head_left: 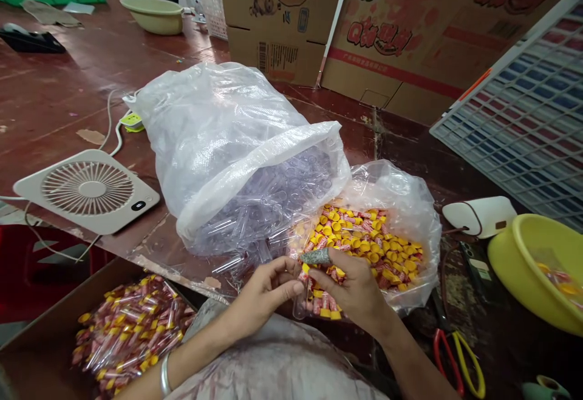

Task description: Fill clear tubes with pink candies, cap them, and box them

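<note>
My left hand point(273, 291) is closed round a clear plastic tube point(299, 308), its rounded end pointing down. At the tube's upper end, my right hand point(355, 288) pinches a small yellow cap point(306, 268), with red-and-white wrapping just below it. A grey speckled cover point(316, 257) sits on a finger of my right hand. Behind both hands lies an open clear bag point(403, 196) of yellow-capped, red-and-white pieces point(364, 239). Beside it, a large white woven sack point(218, 115) opens toward me, full of clear empty tubes point(259, 206).
At lower left stands a box point(31, 333) of capped, filled tubes point(136, 321). A flat white fan point(91, 189) lies at the left. On the right are scissors point(460, 357), a phone point(480, 272), a yellow basin point(523, 266) and a white crate point(523, 108). Cardboard boxes point(387, 42) stand behind.
</note>
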The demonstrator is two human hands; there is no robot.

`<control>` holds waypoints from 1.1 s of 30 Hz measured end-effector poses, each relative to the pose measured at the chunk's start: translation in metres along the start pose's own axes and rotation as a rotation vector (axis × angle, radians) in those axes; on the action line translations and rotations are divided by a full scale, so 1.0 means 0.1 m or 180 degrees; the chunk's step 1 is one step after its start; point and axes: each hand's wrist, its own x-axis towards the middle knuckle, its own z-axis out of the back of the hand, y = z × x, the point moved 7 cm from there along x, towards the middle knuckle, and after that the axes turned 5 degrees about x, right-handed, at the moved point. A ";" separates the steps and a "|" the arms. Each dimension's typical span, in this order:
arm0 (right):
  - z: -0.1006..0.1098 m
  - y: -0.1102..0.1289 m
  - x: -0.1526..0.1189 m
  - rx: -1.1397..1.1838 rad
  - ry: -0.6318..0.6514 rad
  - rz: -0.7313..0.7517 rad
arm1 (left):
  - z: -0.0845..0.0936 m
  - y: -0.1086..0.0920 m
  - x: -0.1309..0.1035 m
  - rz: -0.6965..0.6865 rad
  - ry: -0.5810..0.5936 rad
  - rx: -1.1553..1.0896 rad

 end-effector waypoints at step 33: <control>0.17 -0.81 -0.56 -0.2166 0.0238 0.0177 | 0.59 -0.24 -0.29 -0.1499 -0.1032 0.5585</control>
